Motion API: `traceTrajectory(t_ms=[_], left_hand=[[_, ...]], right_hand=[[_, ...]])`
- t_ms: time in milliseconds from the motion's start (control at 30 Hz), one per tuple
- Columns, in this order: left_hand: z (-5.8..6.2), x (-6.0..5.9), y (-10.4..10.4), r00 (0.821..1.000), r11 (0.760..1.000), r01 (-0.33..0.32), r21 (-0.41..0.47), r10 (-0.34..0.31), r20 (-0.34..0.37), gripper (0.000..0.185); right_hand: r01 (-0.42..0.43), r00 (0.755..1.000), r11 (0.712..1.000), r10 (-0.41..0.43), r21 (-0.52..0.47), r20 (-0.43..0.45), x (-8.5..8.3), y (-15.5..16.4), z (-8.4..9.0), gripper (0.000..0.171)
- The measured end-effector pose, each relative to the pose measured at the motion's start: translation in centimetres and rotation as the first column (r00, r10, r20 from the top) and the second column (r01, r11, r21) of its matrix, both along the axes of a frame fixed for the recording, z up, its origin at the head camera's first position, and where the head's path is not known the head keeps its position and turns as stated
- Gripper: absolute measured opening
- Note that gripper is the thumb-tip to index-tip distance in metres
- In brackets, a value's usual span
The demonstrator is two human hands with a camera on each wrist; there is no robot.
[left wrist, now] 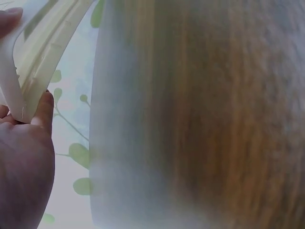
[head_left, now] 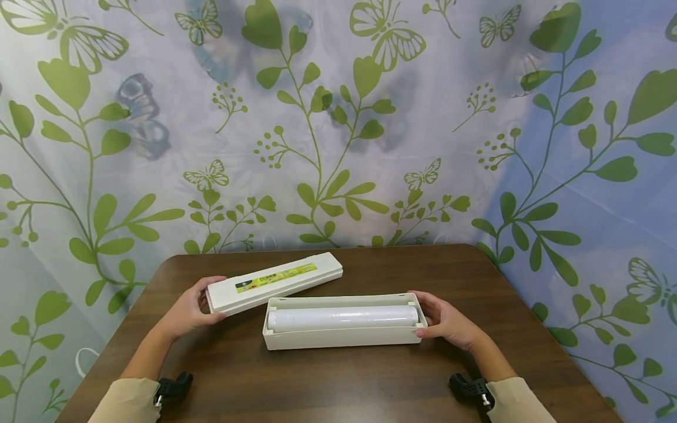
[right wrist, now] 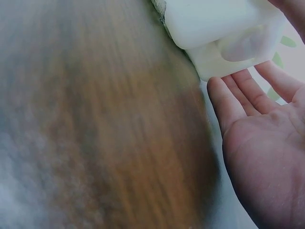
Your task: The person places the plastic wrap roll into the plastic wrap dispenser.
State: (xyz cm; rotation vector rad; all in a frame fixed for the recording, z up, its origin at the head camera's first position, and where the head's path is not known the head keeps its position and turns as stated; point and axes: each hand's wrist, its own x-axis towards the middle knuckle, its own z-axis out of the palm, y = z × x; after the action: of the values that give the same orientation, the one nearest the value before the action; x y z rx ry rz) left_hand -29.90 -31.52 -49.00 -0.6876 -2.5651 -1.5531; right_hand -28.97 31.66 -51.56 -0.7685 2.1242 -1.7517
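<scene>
A long white plastic-wrap box (head_left: pixel 344 339) stands uncovered on the table, and a roll of plastic wrap (head_left: pixel 344 317) lies inside it. My right hand (head_left: pixel 449 323) grips the box's right end, thumb at the front and fingers behind. The right wrist view shows that hand's fingertips (right wrist: pixel 219 98) against the box end (right wrist: pixel 214 28). To the back left, my left hand (head_left: pixel 185 308) holds the white lid (head_left: pixel 275 285) by its left end; a yellow-green label runs along its top. The lid's ribbed inner side (left wrist: pixel 47 52) shows in the left wrist view. It is slanted and apart from the roll.
The brown wooden table (head_left: pixel 328 388) has its far edge just behind the lid. A curtain (head_left: pixel 338 147) with green leaves and butterflies hangs behind and along both sides. Black straps (head_left: pixel 174 388) sit on both wrists.
</scene>
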Motion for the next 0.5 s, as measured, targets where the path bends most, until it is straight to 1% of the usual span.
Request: traceTrajectory(t_ms=[167, 367, 500], left_hand=[[0.11, -0.08, 0.09, 1.0, 1.0, -0.006, 0.004, 0.006, 0.018, 0.08], [0.25, -0.1, 0.1, 0.999, 0.998, -0.053, 0.018, 0.053, 0.004, 0.077], [0.4, 0.0, 0.2, 0.998, 0.998, -0.057, 0.021, 0.057, -0.006, 0.076]], right_hand=[[0.005, 1.0, 1.0, -0.005, 0.011, 0.002, 0.0, -0.01, 0.0, 0.086], [0.014, 1.0, 0.999, -0.015, 0.029, 0.015, 0.01, 0.06, -0.01, 0.085], [-0.001, 1.0, 1.0, 0.001, 0.023, -0.005, -0.01, 0.07, -0.01, 0.085]])
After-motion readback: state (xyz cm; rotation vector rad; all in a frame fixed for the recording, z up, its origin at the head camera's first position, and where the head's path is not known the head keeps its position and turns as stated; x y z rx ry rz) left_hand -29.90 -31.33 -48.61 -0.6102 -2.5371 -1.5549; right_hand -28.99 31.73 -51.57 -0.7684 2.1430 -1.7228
